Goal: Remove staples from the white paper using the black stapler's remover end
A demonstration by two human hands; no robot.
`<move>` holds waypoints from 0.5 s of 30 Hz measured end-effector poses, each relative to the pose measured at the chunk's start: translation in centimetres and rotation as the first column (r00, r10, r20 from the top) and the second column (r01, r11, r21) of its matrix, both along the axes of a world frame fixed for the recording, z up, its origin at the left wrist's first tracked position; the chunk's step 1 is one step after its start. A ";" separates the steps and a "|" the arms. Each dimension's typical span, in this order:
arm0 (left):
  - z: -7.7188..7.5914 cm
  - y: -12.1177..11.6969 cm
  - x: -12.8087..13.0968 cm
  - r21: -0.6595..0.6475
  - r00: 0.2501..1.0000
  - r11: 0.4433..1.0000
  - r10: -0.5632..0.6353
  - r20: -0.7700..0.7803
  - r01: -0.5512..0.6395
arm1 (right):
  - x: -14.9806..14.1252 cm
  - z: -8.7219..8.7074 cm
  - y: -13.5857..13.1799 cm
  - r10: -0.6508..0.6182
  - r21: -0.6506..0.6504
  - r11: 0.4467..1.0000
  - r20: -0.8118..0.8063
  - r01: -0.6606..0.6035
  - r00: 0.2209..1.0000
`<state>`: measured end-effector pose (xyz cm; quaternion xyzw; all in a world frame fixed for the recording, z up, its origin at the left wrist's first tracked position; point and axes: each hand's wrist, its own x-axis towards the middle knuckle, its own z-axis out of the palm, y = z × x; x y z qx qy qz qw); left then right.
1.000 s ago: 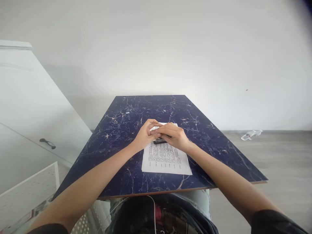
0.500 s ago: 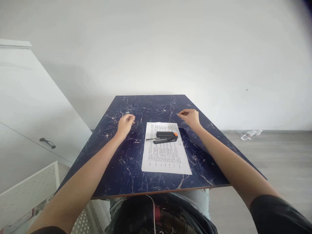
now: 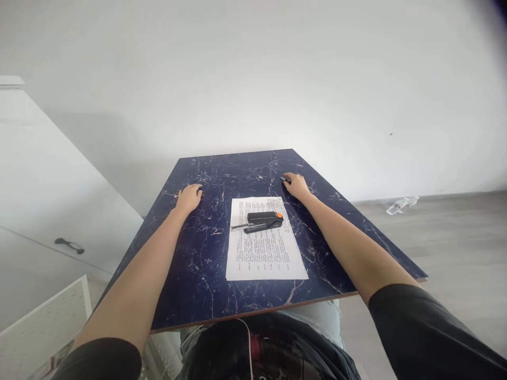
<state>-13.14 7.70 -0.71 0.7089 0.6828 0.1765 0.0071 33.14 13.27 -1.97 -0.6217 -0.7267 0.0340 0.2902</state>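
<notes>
A black stapler [image 3: 264,221] with an orange patch lies on a printed sheet of paper [image 3: 263,264], its metal rail swung out to the left. Left of the paper, my left hand [image 3: 189,198] rests low at the table with its fingers curled; something small and dark shows at the fingertips, too small to name. Beyond the paper's upper right corner, my right hand [image 3: 296,186] has thumb and fingers bent around a small dark piece that I cannot make out. Both hands are apart from the stapler and the paper.
The dark blue marbled table [image 3: 190,285] reaches to a pale wall. A white cabinet [image 3: 39,174] with a dark handle [image 3: 69,245] stands at the left. A clear plastic bottle [image 3: 398,206] lies on the floor at the right. A white cable [image 3: 249,343] hangs before me.
My left hand has moved left and lowered, and the small light piece near it no longer shows. My right hand has shifted slightly left and away. The stapler stays on the paper.
</notes>
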 end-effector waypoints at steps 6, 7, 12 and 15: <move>0.6 -3.4 1.7 0.107 0.999 0.994 0.011 -0.042 -0.006 | -0.1 -1.1 -2.5 -0.005 -0.009 1.000 0.031 0.006 1.000; 0.7 -3.9 2.1 0.107 0.999 0.994 0.012 -0.047 -0.007 | -0.1 -1.2 -3.0 0.003 -0.009 1.000 0.039 -0.003 0.999; 1.2 -5.8 4.4 0.096 0.992 0.995 0.023 -0.124 -0.011 | -0.4 -1.4 -4.6 0.024 -0.010 1.000 0.067 -0.023 0.997; 1.4 -7.2 5.6 0.054 0.998 0.999 0.007 -0.060 -0.004 | -0.7 -1.3 -5.0 0.022 -0.007 1.000 0.076 -0.022 0.997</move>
